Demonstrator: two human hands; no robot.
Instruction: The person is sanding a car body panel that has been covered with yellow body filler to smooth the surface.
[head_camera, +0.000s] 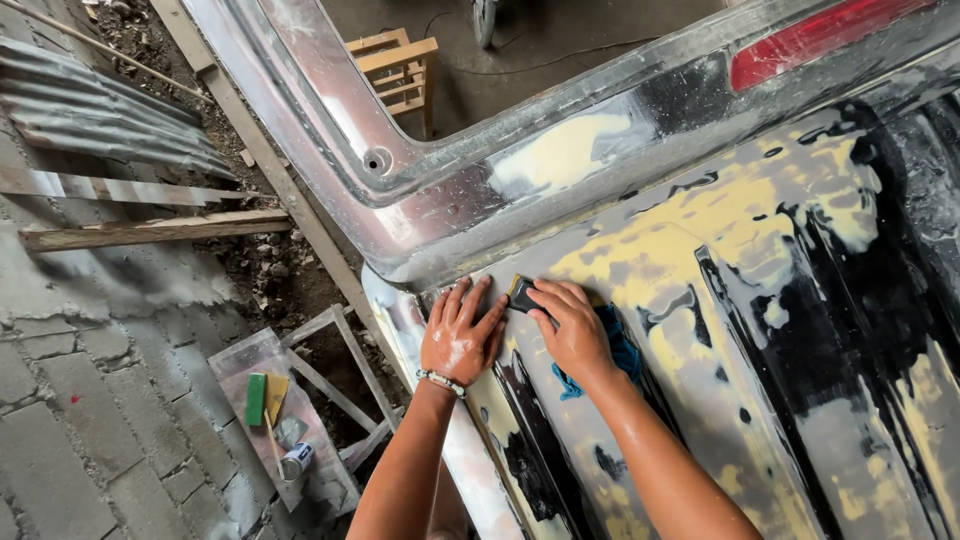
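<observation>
Head view, looking down at a black car body panel patched with pale yellow filler (760, 300), wet and glossy.

Right hand (572, 330): fingers curled down onto a small dark sanding block with a yellowish edge (521, 293), pinned flat on the panel just below the seam. Fingertips on top so the pressure goes straight through the block into the filler.

Blue rag (618, 345) sits under the right palm and wrist, bunched on the panel. Probably trapped there to keep it within reach for wiping slurry; can't tell whether the hand actually grips it.

Left hand (462, 335): holding nothing, fingers spread wide and flat on the panel, touching beside the block. Reads as a brace, and a feel check on the surface next to the worked spot. White residue on the back of the hand, beaded bracelet at the wrist.

Block sits near the panel's upper left corner, where the yellow filler meets the sanded grey-silver tailgate frame (440, 200) above. Red tail lamp (820, 40) at top right.

Down on the grey brick floor (90, 440): a flat grey board (270, 400) carrying a green block (256, 398), a yellow spreader (276, 395) and a small tin (296, 460), parked within arm's reach left of the car. Loose timber planks (150, 230) and corrugated sheet (100, 110) beyond, a wooden crate (400, 65) visible through the opening.
</observation>
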